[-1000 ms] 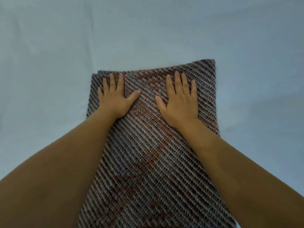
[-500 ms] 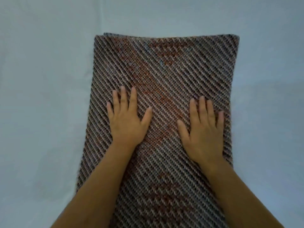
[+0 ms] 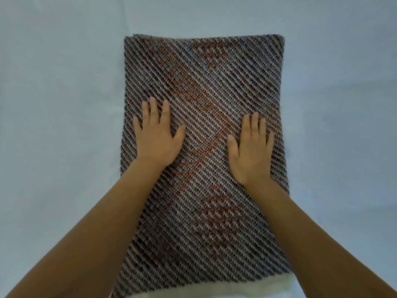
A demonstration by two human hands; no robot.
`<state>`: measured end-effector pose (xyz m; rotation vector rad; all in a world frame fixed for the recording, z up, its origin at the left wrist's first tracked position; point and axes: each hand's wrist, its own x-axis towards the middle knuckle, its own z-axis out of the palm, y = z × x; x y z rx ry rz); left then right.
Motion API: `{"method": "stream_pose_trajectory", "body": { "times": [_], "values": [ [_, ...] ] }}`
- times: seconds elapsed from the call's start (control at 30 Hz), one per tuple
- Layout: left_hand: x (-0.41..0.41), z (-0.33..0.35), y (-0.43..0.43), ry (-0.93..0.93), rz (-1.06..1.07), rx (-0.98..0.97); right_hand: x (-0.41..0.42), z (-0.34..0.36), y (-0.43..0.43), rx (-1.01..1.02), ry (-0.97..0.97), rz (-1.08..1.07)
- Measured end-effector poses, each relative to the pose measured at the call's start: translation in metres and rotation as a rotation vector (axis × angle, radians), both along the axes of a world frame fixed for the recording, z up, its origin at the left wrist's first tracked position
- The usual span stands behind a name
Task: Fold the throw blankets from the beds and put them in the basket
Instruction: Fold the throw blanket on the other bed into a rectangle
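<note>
Knitted in grey and brown diagonal stripes with rust patches, the folded rectangular throw blanket (image 3: pixel 204 87) lay flat on the pale blue bedsheet (image 3: pixel 53 104), with the left hand (image 3: pixel 156 140) and right hand (image 3: pixel 251 153) pressed palm-down on its middle, fingers straight, gripping nothing.

Throw blanket (image 3: pixel 204 87): knit in fine diagonal stripes, dark grey-brown alternating with pale grey, running upper-left to lower-right. Same weave across the whole visible face. Rust-orange patches down the centre, roughly zigzag shapes (edges blurred, exact motif unclear). A few light-blue flecks near the top. Sheet (image 3: pixel 53 93) under it: plain pale blue-grey, uniform. White strip (image 3: pixel 257 291) along the blanket's near edge, plain.
</note>
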<state>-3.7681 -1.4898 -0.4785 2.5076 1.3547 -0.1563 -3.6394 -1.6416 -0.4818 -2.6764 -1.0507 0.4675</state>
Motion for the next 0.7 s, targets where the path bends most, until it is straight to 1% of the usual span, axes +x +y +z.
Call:
{"method": "stream_pose_trajectory", "body": {
  "times": [0.03, 0.07, 0.1, 0.17, 0.23, 0.3, 0.43, 0.57, 0.7],
  "values": [
    [-0.006, 0.004, -0.026, -0.085, -0.018, 0.028, -0.029, 0.007, -0.007, 0.054, 0.029, -0.031],
    [-0.017, 0.007, -0.059, -0.154, -0.04, 0.002, -0.062, 0.011, -0.019, 0.071, 0.052, -0.001],
    [-0.034, 0.007, -0.091, -0.183, -0.074, -0.06, -0.093, 0.012, -0.034, 0.062, 0.061, 0.086],
    [-0.075, 0.0, -0.132, -0.145, -0.137, -0.129, -0.121, 0.009, -0.063, 0.023, -0.006, 0.286],
    [-0.112, -0.011, -0.141, -0.068, -0.147, -0.129, -0.11, -0.002, -0.091, -0.077, -0.084, 0.358],
    [-0.129, -0.017, -0.136, -0.043, -0.141, -0.112, -0.089, -0.01, -0.112, -0.115, -0.126, 0.285],
    [-0.128, -0.021, -0.133, -0.019, -0.115, -0.168, -0.084, -0.015, -0.12, -0.137, -0.07, 0.176],
    [-0.124, -0.021, -0.129, 0.001, -0.133, -0.154, -0.083, -0.016, -0.114, -0.148, -0.048, 0.175],
    [-0.127, -0.011, -0.13, -0.022, -0.146, -0.208, -0.082, 0.0, -0.115, -0.145, -0.017, 0.167]
  ]
}}
